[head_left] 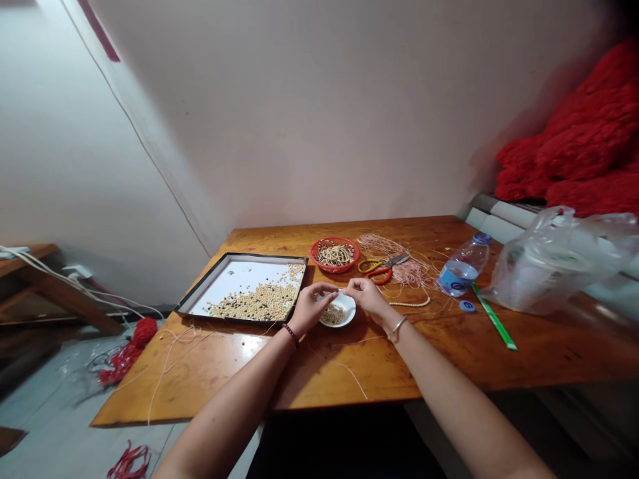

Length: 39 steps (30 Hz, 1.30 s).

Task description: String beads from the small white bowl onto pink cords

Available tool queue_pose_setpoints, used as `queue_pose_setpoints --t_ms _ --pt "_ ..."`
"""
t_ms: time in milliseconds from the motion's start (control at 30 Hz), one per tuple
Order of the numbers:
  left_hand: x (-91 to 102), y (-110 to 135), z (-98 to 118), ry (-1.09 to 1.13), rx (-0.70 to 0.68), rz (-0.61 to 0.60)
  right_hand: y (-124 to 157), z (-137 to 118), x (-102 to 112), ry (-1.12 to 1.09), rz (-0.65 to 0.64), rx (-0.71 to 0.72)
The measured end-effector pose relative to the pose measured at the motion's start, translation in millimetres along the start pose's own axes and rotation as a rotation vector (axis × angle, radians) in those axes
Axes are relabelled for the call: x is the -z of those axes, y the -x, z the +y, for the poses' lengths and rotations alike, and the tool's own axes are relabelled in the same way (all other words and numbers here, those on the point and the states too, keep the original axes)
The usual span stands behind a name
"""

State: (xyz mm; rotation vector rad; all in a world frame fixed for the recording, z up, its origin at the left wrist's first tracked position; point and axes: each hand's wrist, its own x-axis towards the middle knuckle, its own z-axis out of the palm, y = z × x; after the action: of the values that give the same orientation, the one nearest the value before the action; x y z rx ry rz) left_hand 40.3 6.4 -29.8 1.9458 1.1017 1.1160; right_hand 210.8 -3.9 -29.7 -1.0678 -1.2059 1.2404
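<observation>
My left hand [314, 307] is over the left rim of a small white bowl [350, 318], its fingertips pinched together. Beads [332, 314] lie in the bowl. Just to the right, my right hand [367, 297] is closed in a pinch, its fingertips almost meeting those of the left. A tiny pale bit shows between the two hands, too small to name. From behind the right hand a string of cream beads [410, 305] trails out across the table; its thread end is hidden by the fingers.
A black-edged tray [239, 258] of loose cream and dark beads lies at left. Behind the hands are a red basket [313, 261] of strung beads, scissors [384, 269] and pink thread [412, 269]. Rightward stand a water bottle [462, 266], blue cap [467, 306], green strip [496, 322] and plastic bag [539, 273].
</observation>
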Motion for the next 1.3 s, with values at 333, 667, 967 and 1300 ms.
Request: queue_pose_setpoints --t_ms 333,667,967,1300 --pt "-0.4 -0.3 3.0 0.013 -0.045 0.004 -2.3 2.2 -0.6 0.025 -0.012 0.033" --pt "1.1 5.3 2.3 -0.272 -0.154 0.079 -4.4 4.9 -1.3 0.149 0.034 0.051" --pt "1.8 7.8 7.7 -0.427 -0.176 0.095 -7.0 9.6 -0.5 0.209 0.056 0.092" --pt "0.9 8.5 8.8 -0.481 -0.206 0.097 -5.3 8.7 -0.9 0.206 0.031 0.094"
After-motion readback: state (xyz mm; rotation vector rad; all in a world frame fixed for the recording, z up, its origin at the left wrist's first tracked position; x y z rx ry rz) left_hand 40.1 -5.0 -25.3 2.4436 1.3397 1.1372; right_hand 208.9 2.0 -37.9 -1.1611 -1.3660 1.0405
